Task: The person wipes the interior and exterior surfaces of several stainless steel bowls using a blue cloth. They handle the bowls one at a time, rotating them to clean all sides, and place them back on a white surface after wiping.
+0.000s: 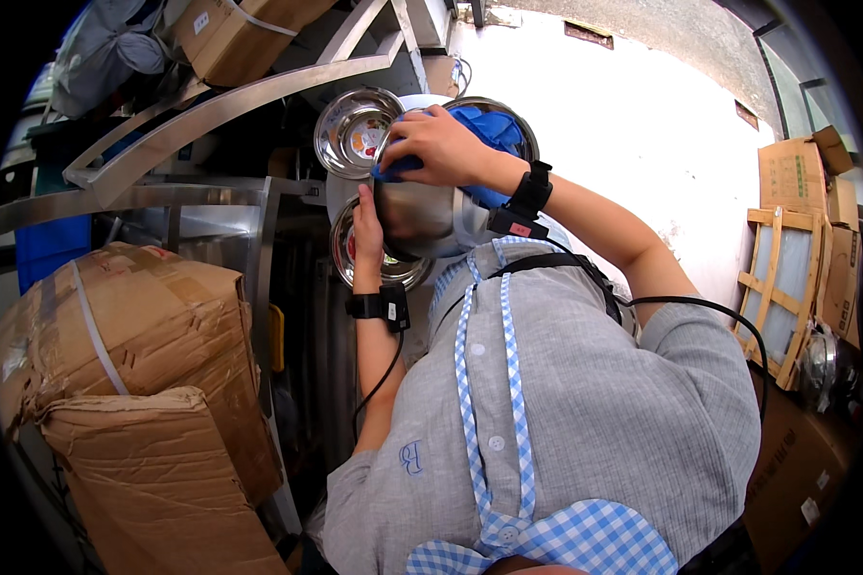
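Note:
A brushed steel bowl (414,218) is tilted on its side in front of my chest. My left hand (367,233) supports it from the left, with one finger pointing up along its side and the rest hidden behind. Over its rim my right hand (438,147) is bent, fingers closed on a blue cloth (386,173), of which only a little shows beneath them. More blue cloth (489,126) lies bunched in a steel basin (530,137) just beyond my right wrist. At the far left stands a shiny steel bowl (332,134) with a colourful round label inside.
Another shiny bowl (341,259) sits below my left hand. A metal frame (211,110) and large cardboard boxes (153,316) crowd the left side. On the right are a wooden crate (780,287) and more cartons (791,175). Black cables (729,309) run from both wrist straps.

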`<action>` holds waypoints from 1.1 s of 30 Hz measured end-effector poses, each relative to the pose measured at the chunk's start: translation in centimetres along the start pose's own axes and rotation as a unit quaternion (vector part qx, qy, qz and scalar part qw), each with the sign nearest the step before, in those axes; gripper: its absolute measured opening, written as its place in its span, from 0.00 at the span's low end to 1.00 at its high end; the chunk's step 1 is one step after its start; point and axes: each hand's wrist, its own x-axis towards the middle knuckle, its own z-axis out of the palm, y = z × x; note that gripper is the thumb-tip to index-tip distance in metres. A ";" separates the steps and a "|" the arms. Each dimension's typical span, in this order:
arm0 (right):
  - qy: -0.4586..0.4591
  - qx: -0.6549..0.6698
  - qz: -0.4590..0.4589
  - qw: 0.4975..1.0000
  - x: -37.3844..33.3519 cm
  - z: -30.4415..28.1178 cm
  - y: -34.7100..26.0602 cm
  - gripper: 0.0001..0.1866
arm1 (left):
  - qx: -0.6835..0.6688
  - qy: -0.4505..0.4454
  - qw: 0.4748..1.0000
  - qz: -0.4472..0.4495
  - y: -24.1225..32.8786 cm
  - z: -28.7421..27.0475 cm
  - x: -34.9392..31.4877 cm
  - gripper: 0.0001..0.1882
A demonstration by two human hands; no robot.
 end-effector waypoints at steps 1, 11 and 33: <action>-0.001 -0.029 -0.013 0.999 0.0 0.0 -0.8 0.10 | -0.005 0.006 1.000 0.006 0.0 0.2 0.0 0.31; 0.001 -0.115 0.169 0.979 2.1 0.5 1.6 0.12 | 0.074 -0.038 0.996 0.019 -0.1 -0.2 0.1 0.31; -0.090 -0.018 0.044 0.995 1.4 -0.4 -0.4 0.21 | 0.088 -0.096 0.991 0.036 -0.5 0.0 1.2 0.30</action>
